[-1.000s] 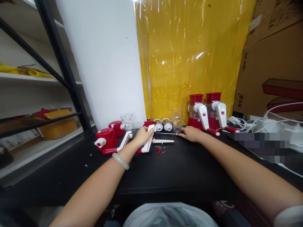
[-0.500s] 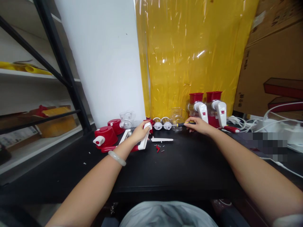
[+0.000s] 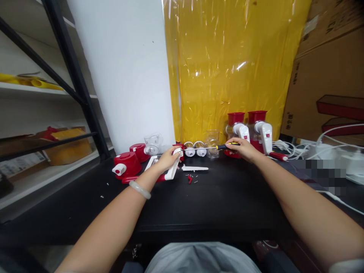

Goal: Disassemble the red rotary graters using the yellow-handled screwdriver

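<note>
My left hand (image 3: 168, 159) is closed round the upper end of a white crank handle (image 3: 172, 171) with a red grip (image 3: 160, 178). In my right hand (image 3: 241, 148) is a screwdriver (image 3: 221, 147) with a black and yellow handle, held level. Its thin shaft points left and its tip reaches the white handle beside my left fingers; the exact contact is too small to make out. Below the shaft a long white plastic strip (image 3: 195, 168) lies on the black table. Several small screws (image 3: 196, 181) and a small red part (image 3: 190, 179) lie just nearer.
Red grater bases (image 3: 127, 163) and a clear plastic hopper (image 3: 153, 144) stand left. Two metal drums (image 3: 200, 149) and another clear part (image 3: 213, 144) are at the back. Two red and white graters (image 3: 257, 131) stand right, near white cables (image 3: 301, 149).
My right hand has shifted slightly to the right along the screwdriver, and more of its handle shows. My left hand and the crank handle stay nearly in place.
</note>
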### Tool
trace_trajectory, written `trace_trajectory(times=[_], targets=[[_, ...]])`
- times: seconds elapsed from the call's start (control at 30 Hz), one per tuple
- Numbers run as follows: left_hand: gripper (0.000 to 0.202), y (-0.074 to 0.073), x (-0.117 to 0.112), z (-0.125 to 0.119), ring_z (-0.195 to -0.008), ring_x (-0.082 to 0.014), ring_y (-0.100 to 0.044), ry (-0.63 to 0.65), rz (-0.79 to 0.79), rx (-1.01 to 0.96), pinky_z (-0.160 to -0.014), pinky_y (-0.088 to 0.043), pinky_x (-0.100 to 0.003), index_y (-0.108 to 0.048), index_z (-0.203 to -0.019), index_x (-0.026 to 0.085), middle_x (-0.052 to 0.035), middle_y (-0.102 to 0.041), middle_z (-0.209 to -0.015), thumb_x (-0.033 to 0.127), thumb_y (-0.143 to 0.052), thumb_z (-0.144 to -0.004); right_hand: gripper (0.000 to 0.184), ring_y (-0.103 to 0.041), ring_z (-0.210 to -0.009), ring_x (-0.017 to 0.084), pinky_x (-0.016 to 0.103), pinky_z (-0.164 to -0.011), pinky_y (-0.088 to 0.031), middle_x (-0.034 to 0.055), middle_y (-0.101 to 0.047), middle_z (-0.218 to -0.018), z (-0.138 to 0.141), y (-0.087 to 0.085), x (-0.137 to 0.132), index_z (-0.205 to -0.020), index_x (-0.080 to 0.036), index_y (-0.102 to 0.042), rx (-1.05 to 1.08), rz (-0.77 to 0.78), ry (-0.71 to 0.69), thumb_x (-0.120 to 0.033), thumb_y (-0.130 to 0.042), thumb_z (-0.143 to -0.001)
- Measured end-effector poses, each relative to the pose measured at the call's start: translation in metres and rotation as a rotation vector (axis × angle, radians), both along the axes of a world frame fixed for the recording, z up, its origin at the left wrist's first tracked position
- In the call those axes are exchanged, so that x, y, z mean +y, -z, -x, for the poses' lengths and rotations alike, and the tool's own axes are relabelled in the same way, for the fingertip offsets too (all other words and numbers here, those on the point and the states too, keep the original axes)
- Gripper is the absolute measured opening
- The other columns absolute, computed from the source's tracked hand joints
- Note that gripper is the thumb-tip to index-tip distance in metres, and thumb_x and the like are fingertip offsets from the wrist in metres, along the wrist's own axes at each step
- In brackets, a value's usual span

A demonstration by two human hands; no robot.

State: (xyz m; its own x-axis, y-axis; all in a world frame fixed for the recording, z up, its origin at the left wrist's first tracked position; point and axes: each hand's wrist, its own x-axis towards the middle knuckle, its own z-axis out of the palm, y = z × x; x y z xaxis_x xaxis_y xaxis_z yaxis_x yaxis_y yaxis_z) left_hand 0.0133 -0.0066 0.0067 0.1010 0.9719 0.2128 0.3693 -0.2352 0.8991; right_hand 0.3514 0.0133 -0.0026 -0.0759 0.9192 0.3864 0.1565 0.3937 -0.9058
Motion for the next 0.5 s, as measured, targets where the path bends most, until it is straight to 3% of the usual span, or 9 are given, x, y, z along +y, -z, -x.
trace_trajectory(times=[0.33,0.5], targets=[[0.047,-0.0009,-0.0037,-0.0027,-0.066,-0.0200,-0.066,0.034,0.026,-0.026,-0.050,-0.053,-0.026,-0.055,-0.135,0.019,-0.0040,-0.067,-0.074,0.022,-0.053,-0.087,0.050,-0.057,-0.055,0.012,0.026,-0.055,-0.050,0.0010,-0.062,-0.064,0.0005,0.0007,0.0008,-0.080,-0.017,-0.064,-0.020,0.014,0.009,-0.056,-0.084,-0.056],[0.048,-0.0005,-0.0040,-0.0033,-0.061,-0.0186,-0.064,0.033,0.024,-0.011,-0.049,-0.052,-0.026,-0.055,-0.135,0.019,-0.0044,-0.068,-0.074,0.021,-0.052,-0.088,0.049,-0.057,-0.056,0.012,0.026,-0.055,-0.049,0.0017,-0.063,-0.065,0.0006,0.0008,0.0008,-0.079,-0.017,-0.065,-0.049,-0.010,0.014,-0.057,-0.083,-0.058]])
